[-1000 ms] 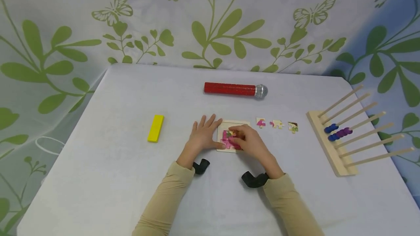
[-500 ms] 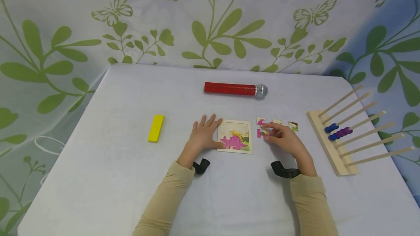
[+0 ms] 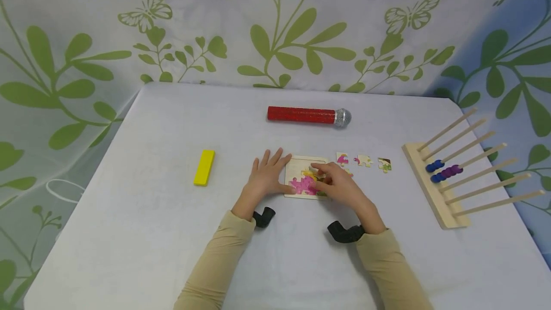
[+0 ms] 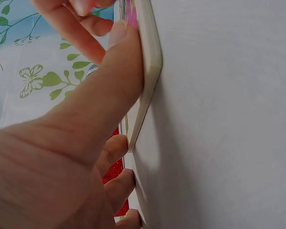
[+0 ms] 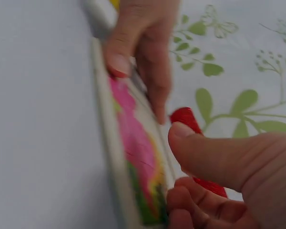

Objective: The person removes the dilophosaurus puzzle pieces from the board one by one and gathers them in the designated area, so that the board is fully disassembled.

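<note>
A small square wooden puzzle tray (image 3: 295, 165) lies on the white table, with joined pink, yellow and green pieces (image 3: 306, 185) in its lower part and bare wood above them. My left hand (image 3: 267, 178) lies spread at the tray's left side, its thumb resting on the lower left corner. Over the tray's right side is my right hand (image 3: 344, 188). Its thumb and bent fingers stand apart in the right wrist view, with no piece visible between them. Loose puzzle pieces lie to the right: a pink one (image 3: 342, 159), a pale one (image 3: 363, 160), a green-brown one (image 3: 384, 164). Another is partly hidden.
A red microphone (image 3: 301, 114) with a silver head lies beyond the tray. To the left is a yellow block (image 3: 204, 168). A wooden peg rack (image 3: 435, 188) with blue and purple beads stands at the right. Patterned cloth (image 3: 267, 37) hangs behind the table.
My right hand goes from the tray to the loose pieces, then back left over the tray. A piece from the tray's left part now lies among the loose ones. My left hand stays put.
</note>
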A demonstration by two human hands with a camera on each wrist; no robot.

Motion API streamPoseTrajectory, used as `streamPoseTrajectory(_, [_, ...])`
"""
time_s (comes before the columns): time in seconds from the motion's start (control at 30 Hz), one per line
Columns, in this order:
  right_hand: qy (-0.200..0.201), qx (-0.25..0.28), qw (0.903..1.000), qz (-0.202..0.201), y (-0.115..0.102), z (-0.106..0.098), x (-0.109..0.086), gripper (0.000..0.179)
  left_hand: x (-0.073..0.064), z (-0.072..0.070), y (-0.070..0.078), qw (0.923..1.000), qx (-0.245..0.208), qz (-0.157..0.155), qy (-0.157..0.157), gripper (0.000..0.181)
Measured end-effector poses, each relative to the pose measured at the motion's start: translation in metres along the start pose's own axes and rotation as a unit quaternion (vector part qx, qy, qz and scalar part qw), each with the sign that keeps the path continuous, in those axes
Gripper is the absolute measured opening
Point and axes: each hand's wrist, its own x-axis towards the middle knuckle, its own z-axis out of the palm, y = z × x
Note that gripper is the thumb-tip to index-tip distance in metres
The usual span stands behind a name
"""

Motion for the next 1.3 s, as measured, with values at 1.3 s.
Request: streamPoseTrajectory(1.3, [-0.027, 0.027, 0.9960, 0.080, 0.068, -0.087, -0.041, 0.045, 0.003, 0.001, 0.000, 1.0000, 0.001, 0.000, -0.001, 0.092])
